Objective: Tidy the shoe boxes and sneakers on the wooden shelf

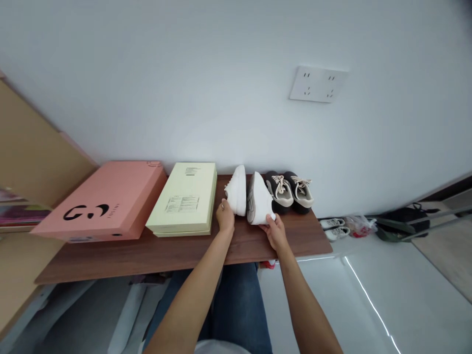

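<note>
Two white sneakers lie tipped on the brown wooden board, soles turned toward each other. My left hand (224, 215) grips the heel end of the left white sneaker (239, 189). With fingers and thumb, my right hand (276, 232) pinches the heel of the right white sneaker (261, 199). Just right of them stands a pair of black-and-cream shoes (282, 191) with beige laces, upright. Left of my left hand rests a pale yellow shoebox (184, 194), lid on. The fingertips of my left hand are partly hidden by its sneaker.
A pink shoebox (106, 196) sits at the left of the wooden board (250, 246), beside a tan panel (40, 142). A wall socket plate (319, 84) is above. On the floor at right are white sneakers (335, 229), a plastic bag (359, 226) and a dark bag (401, 221).
</note>
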`<action>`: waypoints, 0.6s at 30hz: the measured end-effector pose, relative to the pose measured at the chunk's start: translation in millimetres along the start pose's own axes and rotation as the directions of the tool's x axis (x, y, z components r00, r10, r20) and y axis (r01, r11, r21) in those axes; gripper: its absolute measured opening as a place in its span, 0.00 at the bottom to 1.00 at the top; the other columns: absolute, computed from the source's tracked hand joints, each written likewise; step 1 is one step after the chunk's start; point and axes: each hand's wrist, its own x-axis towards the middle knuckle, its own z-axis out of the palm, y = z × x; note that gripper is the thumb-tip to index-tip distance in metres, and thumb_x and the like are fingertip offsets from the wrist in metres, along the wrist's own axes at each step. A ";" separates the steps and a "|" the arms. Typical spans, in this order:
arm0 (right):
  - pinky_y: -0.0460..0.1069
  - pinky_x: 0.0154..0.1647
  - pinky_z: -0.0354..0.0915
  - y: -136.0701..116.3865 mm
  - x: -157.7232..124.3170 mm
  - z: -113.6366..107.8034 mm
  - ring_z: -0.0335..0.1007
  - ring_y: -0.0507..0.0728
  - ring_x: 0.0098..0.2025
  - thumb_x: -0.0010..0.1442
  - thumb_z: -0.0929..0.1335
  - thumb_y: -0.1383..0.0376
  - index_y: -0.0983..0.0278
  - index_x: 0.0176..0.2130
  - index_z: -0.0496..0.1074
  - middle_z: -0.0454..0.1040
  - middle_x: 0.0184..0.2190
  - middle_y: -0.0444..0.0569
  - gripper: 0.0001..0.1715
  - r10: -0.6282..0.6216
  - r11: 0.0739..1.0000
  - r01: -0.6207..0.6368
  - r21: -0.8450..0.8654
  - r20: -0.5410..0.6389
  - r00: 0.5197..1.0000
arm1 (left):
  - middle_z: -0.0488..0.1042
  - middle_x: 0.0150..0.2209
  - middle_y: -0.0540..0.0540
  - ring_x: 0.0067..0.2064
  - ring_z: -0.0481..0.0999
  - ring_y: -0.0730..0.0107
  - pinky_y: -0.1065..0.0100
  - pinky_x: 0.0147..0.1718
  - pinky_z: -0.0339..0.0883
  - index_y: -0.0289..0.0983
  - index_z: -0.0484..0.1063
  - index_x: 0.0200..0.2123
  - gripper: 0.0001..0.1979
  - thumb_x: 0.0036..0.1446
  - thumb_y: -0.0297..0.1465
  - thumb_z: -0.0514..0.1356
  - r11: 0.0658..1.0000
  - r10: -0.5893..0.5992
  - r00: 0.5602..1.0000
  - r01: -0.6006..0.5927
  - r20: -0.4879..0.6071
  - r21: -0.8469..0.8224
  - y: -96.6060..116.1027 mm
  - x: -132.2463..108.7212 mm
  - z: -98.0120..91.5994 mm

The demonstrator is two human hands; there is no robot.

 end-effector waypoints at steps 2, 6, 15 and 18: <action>0.54 0.40 0.75 -2.3 5.6 2.9 0.70 0.55 0.42 0.48 0.73 0.45 0.59 0.38 0.64 0.72 0.39 0.44 0.27 0.002 0.997 -0.001 -0.080 0.009 1.000 | 0.71 0.27 0.46 0.33 0.72 0.64 0.65 0.35 0.66 0.36 0.68 0.30 0.24 0.64 0.48 0.45 1.000 0.016 1.000 -0.016 -0.013 0.024 -0.4 -4.8 -0.7; 0.58 0.44 0.73 -9.4 1.2 -0.1 0.71 0.60 0.47 0.52 0.70 0.46 0.61 0.48 0.65 0.72 0.47 0.52 0.31 -0.166 0.891 0.118 -0.438 -0.071 0.984 | 0.72 0.38 0.42 0.37 0.72 0.66 0.63 0.41 0.68 0.34 0.68 0.43 0.18 0.66 0.42 0.47 0.991 0.100 0.990 -0.091 -0.100 0.093 1.8 -21.5 -11.6; 0.66 0.63 0.53 -67.1 36.3 -83.7 0.55 0.69 0.64 0.59 0.66 0.54 0.67 0.53 0.66 0.64 0.58 0.67 0.28 -0.717 0.373 0.209 -0.904 -0.137 0.684 | 0.62 0.59 0.35 0.40 0.74 0.68 0.63 0.42 0.71 0.38 0.64 0.55 0.19 0.62 0.29 0.52 0.818 0.489 0.765 -0.569 0.418 0.085 38.9 -101.7 18.6; 0.64 0.61 0.56 -77.0 68.6 -98.1 0.58 0.69 0.63 0.52 0.70 0.52 0.68 0.57 0.62 0.64 0.58 0.67 0.39 -0.574 0.412 0.178 -0.894 -0.103 0.813 | 0.61 0.61 0.30 0.52 0.73 0.58 0.60 0.49 0.69 0.34 0.61 0.60 0.24 0.61 0.30 0.55 0.777 0.318 0.614 -0.605 0.723 0.172 64.7 -107.4 84.9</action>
